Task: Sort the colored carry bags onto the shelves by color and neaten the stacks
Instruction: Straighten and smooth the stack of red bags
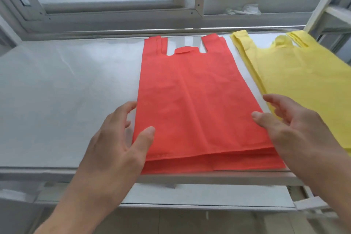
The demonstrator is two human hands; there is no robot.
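Both hands, left hand [121, 138] and right hand [290, 125], spread open-fingered against the near side edges of the red bag stack [197, 104], apparently squaring it beside the yellow stack [303, 74] at right

Single head-worn view, wide-angle, edges bowed. Looks forward and down from close above the shelf [66, 85], front rail low in frame, window frame [121, 7] along the top. Both forearms enter from the bottom edge. No second view shares the scene.
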